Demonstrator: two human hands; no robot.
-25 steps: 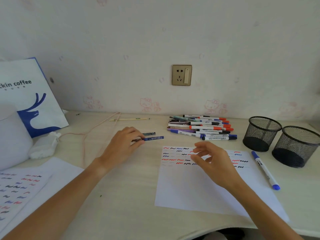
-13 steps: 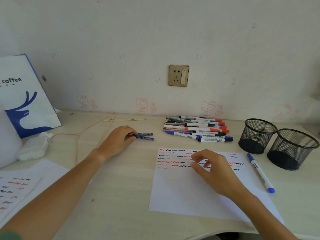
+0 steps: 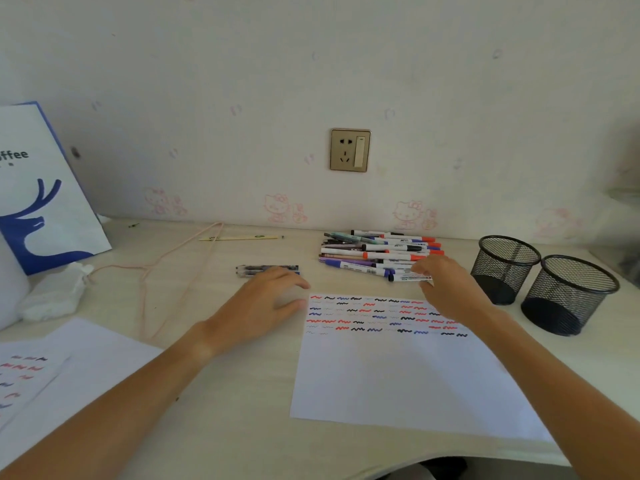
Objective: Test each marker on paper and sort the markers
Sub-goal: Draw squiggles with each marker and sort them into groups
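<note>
2 black mesh cups: one (image 3: pixel 505 268), the other (image 3: pixel 568 296) touching it on the right. 1 pile of markers (image 3: pixel 377 254) at the back of the surface, roughly a dozen or more, exact count unclear as they overlap. 2 dark pens (image 3: pixel 266 270) lying side by side, apart from the pile. 1 test sheet (image 3: pixel 398 372) with six rows of squiggles. Two or more marked sheets (image 3: pixel 31 372) at left. 1 paper bag (image 3: pixel 38 202). 1 wall socket (image 3: pixel 349 150). 1 thin stick (image 3: pixel 239 238). 2 hands: left hand (image 3: pixel 263 303), right hand (image 3: pixel 446 282).

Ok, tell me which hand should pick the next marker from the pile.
Right. The right hand already touches the near edge of the marker pile; the left hand rests apart, beside the test paper.
</note>
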